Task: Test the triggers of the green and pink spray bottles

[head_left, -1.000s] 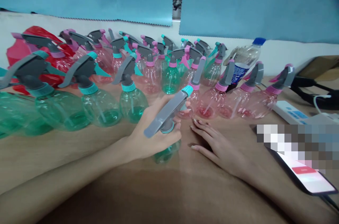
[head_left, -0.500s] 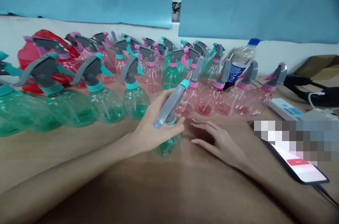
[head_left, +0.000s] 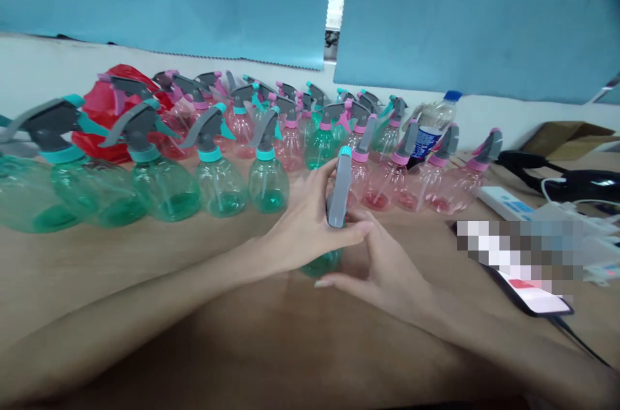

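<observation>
A green spray bottle (head_left: 321, 263) with a grey trigger head and turquoise nozzle tip is held upright over the table. My left hand (head_left: 310, 223) is closed around its neck, just under the head. My right hand (head_left: 382, 261) curves around the bottle's lower body from the right, its thumb at the base; its other fingers are partly hidden behind my left hand and the bottle. Left of my hands stands a row of green spray bottles (head_left: 220, 187) with turquoise collars. Pink spray bottles (head_left: 385, 187) with pink collars line up beyond on the right.
More pink and green spray bottles crowd the back, near a red plastic bag (head_left: 111, 106). A blue-capped drink bottle (head_left: 433, 123) stands behind the pink row. On the right lie a power strip (head_left: 506, 203), a phone (head_left: 533, 297) with a cable, and black headphones (head_left: 576, 184).
My right hand has risen from the table and moved left to the spray bottle. The held bottle's head has turned to point more straight away from me. The view has shifted slightly.
</observation>
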`<state>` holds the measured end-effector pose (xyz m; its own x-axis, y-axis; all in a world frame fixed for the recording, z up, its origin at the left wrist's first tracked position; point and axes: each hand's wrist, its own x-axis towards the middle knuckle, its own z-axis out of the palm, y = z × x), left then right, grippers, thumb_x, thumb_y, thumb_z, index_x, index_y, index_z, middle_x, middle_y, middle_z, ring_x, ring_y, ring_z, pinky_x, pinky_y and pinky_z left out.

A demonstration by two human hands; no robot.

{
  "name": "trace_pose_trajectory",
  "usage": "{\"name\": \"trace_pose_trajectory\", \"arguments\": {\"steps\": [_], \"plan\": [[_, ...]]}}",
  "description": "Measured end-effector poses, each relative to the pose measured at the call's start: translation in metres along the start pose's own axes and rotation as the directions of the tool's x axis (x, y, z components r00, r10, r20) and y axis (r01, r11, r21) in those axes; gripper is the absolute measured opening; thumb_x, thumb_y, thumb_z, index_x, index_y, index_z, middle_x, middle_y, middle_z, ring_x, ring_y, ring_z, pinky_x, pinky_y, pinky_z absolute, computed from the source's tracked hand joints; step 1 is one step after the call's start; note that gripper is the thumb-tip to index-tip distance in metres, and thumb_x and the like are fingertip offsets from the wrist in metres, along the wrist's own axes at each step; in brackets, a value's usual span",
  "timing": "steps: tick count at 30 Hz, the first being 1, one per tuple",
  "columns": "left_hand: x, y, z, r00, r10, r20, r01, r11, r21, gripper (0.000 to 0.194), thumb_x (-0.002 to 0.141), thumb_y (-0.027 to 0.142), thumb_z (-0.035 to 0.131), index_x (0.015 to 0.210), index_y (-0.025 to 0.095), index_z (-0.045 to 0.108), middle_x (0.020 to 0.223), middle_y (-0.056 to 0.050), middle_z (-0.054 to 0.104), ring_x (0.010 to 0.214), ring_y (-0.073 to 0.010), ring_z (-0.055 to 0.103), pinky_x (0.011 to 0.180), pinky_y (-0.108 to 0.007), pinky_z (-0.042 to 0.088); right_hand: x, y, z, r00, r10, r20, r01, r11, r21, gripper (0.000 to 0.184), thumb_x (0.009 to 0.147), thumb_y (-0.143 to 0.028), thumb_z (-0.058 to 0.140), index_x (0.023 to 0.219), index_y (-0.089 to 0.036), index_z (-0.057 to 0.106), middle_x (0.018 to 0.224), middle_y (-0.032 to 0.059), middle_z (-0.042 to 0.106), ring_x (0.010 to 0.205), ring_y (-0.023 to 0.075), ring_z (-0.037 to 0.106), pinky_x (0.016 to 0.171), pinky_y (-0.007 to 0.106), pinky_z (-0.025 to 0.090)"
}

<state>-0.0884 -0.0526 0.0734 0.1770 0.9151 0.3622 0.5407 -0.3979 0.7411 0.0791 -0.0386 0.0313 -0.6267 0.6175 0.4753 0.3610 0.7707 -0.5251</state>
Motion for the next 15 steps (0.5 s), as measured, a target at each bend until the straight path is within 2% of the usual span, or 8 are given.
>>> {"name": "trace_pose_trajectory", "arguments": {"steps": [3,5,8,12,15], "plan": [[-0.010,-0.001,-0.009,0.999,-0.032,0.030,0.032,0.999,-0.012,0.094,0.075,0.043,0.070,0.146,0.024,0.011,0.148,-0.016,0.033,0.133,-0.0332,0.040,0.106,-0.056,0.037,0.009,-0.007,0.007,1.000,0.007,-0.027,-0.007,1.000,-0.003,0.056,0.083,-0.049,0.060,0.128,-0.019,0.043,0.124,0.0145,0.056,0.117,0.0316,0.053,0.093,0.049,0.048],[-0.022,-0.007,-0.016,0.998,-0.052,0.036,0.053,0.998,-0.017,0.096,0.078,0.042,0.068,0.148,0.029,0.004,0.151,-0.015,0.026,0.134,-0.0323,0.038,0.105,-0.054,0.040,0.015,-0.008,0.011,0.999,0.016,-0.047,-0.017,1.000,-0.019,0.044,0.086,-0.046,0.056,0.120,-0.019,0.048,0.114,0.0141,0.059,0.108,0.0313,0.056,0.087,0.049,0.050],[-0.045,-0.023,-0.026,0.995,-0.097,-0.021,0.098,0.994,0.051,0.078,0.084,0.042,0.062,0.145,0.030,0.015,0.148,-0.012,0.032,0.134,-0.0289,0.038,0.105,-0.051,0.041,0.024,-0.001,0.013,0.998,0.016,-0.062,-0.022,0.994,-0.108,0.041,0.087,-0.050,0.053,0.114,-0.020,0.050,0.108,0.0132,0.059,0.105,0.0319,0.055,0.085,0.050,0.049],[-0.074,-0.045,-0.036,0.982,-0.160,-0.098,0.175,0.969,0.177,0.050,0.086,0.033,0.059,0.129,0.025,0.036,0.132,-0.010,0.049,0.119,-0.0257,0.053,0.100,-0.048,0.045,0.043,0.013,0.014,0.995,0.032,-0.093,-0.054,0.966,-0.252,0.053,0.081,-0.065,0.054,0.107,-0.018,0.052,0.107,0.0141,0.058,0.104,0.0325,0.055,0.085,0.049,0.048],[-0.088,-0.056,-0.039,0.981,-0.181,-0.068,0.193,0.952,0.238,0.034,0.087,0.027,0.056,0.120,0.025,0.045,0.121,-0.006,0.056,0.107,-0.0231,0.059,0.094,-0.044,0.048,0.060,0.022,0.016,0.992,0.059,-0.114,-0.093,0.943,-0.319,0.058,0.079,-0.071,0.051,0.104,-0.019,0.053,0.104,0.0138,0.058,0.100,0.0327,0.057,0.081,0.048,0.049]]}}
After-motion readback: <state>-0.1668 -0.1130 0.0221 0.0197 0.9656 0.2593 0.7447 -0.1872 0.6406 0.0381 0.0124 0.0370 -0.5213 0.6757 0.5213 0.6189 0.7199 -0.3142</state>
